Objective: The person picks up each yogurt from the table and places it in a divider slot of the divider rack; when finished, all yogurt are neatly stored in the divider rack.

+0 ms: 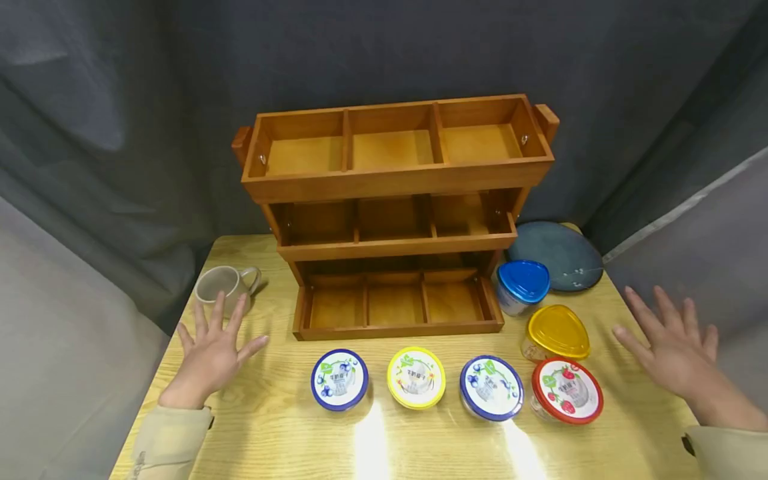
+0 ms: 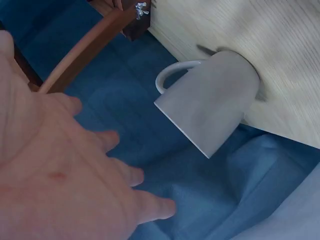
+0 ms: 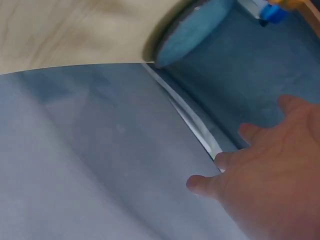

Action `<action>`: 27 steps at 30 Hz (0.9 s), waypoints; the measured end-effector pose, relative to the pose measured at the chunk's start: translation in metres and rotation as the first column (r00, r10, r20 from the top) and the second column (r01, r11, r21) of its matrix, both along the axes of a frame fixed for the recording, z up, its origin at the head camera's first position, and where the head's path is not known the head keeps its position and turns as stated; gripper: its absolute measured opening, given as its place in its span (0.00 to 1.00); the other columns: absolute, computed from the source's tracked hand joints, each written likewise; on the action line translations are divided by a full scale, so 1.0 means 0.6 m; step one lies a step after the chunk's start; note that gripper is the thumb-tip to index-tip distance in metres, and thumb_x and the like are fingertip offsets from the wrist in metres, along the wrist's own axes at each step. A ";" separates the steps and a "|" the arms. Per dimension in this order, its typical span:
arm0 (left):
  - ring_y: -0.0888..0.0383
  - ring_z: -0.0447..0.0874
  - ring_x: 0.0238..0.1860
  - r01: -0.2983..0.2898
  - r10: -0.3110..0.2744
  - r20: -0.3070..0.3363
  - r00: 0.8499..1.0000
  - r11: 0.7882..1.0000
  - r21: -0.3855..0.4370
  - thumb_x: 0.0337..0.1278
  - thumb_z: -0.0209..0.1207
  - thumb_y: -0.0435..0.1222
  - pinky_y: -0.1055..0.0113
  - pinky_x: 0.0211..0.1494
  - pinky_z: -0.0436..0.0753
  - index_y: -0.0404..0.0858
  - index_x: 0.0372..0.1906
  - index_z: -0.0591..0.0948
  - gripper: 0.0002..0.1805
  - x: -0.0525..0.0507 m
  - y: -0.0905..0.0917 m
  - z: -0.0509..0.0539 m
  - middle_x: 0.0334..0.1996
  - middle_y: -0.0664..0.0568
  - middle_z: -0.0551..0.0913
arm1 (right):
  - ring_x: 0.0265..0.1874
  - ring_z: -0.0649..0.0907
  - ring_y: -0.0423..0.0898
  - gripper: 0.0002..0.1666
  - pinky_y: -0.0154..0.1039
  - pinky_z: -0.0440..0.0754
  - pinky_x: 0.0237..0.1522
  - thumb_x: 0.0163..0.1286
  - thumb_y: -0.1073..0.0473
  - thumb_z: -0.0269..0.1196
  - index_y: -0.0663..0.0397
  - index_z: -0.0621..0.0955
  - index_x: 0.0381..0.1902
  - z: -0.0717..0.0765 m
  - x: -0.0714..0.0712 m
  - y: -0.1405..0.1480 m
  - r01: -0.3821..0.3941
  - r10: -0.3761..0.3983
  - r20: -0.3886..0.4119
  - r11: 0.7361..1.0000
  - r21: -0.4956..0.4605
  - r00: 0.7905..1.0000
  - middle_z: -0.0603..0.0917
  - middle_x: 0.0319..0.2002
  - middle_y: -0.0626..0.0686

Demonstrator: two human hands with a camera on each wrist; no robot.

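Held the left grip [image 1: 207,360] released, with fingers spread apart, to the front left of the wooden rack [image 1: 399,185]. Saw from the left wrist a gap between those fingertips and the mug [image 2: 212,102]. Held the right grip [image 1: 675,350] released as well, with fingers fanned out, to the front right of the rack, nearest to the yellow tub [image 1: 559,331] and the red-rimmed tub [image 1: 567,391].

Found the mug upright on the worktop [image 1: 270,433], to the left of the rack, with its handle turned toward the rack. Found round tubs lined up before the rack: a blue-rimmed tub [image 1: 339,380] in front of its left part, a yellow-rimmed tub [image 1: 417,378] in front of its middle, another blue-rimmed tub [image 1: 492,388] in front of its right end, and the red-rimmed tub past its front right corner. Found the yellow tub behind the red-rimmed tub, and could not tell contact from a narrow gap between the two. Found the blue tub [image 1: 524,283] just beside the rack's right end, with a dark plate [image 1: 558,257] behind it. Counted three tiers in the rack, each split into three sections. Noted a dark curtain [image 1: 384,47] behind the rack.
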State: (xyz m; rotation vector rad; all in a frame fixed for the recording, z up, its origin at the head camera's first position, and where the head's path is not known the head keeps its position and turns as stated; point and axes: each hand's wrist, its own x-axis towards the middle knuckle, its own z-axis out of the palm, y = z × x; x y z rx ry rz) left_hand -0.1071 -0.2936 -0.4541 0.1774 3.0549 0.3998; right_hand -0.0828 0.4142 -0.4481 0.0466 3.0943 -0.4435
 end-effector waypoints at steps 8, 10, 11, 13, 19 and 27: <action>0.26 0.46 0.72 0.056 -0.074 0.076 0.994 0.976 0.210 0.69 0.50 0.61 0.22 0.64 0.48 0.37 0.79 0.50 0.47 -0.016 0.009 -0.016 0.75 0.30 0.51 | 0.72 0.30 0.71 0.44 0.77 0.21 0.60 0.78 0.50 0.54 0.47 0.44 0.81 0.068 0.014 -0.053 -0.128 0.098 -0.183 0.979 -0.160 0.978 0.36 0.77 0.68; 0.29 0.50 0.72 0.045 -0.082 0.102 0.991 0.946 0.322 0.71 0.50 0.58 0.28 0.68 0.54 0.35 0.79 0.51 0.45 -0.026 0.014 -0.028 0.74 0.30 0.53 | 0.73 0.33 0.71 0.46 0.76 0.23 0.62 0.75 0.54 0.59 0.50 0.48 0.80 0.092 0.017 -0.080 -0.171 0.118 -0.246 0.963 -0.207 0.962 0.42 0.77 0.69; 0.30 0.51 0.72 0.032 -0.082 0.119 0.989 0.927 0.374 0.72 0.50 0.57 0.31 0.69 0.57 0.35 0.79 0.51 0.44 -0.032 0.017 -0.036 0.74 0.30 0.54 | 0.73 0.34 0.70 0.47 0.76 0.25 0.63 0.73 0.55 0.62 0.52 0.50 0.80 0.103 0.018 -0.096 -0.186 0.123 -0.269 0.956 -0.226 0.955 0.44 0.77 0.69; 0.31 0.53 0.72 -0.019 -0.065 0.169 0.984 0.891 0.454 0.71 0.48 0.59 0.34 0.69 0.60 0.36 0.79 0.51 0.44 -0.044 0.022 -0.054 0.75 0.32 0.55 | 0.74 0.38 0.70 0.49 0.76 0.31 0.64 0.69 0.56 0.66 0.55 0.53 0.79 0.122 0.021 -0.132 -0.213 0.131 -0.305 0.944 -0.252 0.943 0.48 0.76 0.69; 0.35 0.63 0.69 -0.194 0.030 0.274 0.961 0.780 0.595 0.72 0.49 0.58 0.41 0.65 0.72 0.37 0.79 0.50 0.44 -0.073 0.038 -0.105 0.74 0.36 0.60 | 0.67 0.65 0.70 0.49 0.75 0.64 0.58 0.65 0.54 0.70 0.49 0.59 0.78 0.156 0.027 -0.265 -0.316 0.213 -0.329 0.900 -0.301 0.920 0.60 0.73 0.66; 0.39 0.65 0.69 -0.290 0.066 0.325 0.943 0.642 0.710 0.77 0.49 0.42 0.51 0.66 0.74 0.28 0.76 0.54 0.34 -0.100 0.080 -0.144 0.71 0.32 0.63 | 0.66 0.72 0.56 0.53 0.54 0.75 0.63 0.62 0.32 0.66 0.52 0.63 0.76 0.105 0.034 -0.501 -0.480 0.453 -0.159 0.841 -0.249 0.877 0.65 0.73 0.56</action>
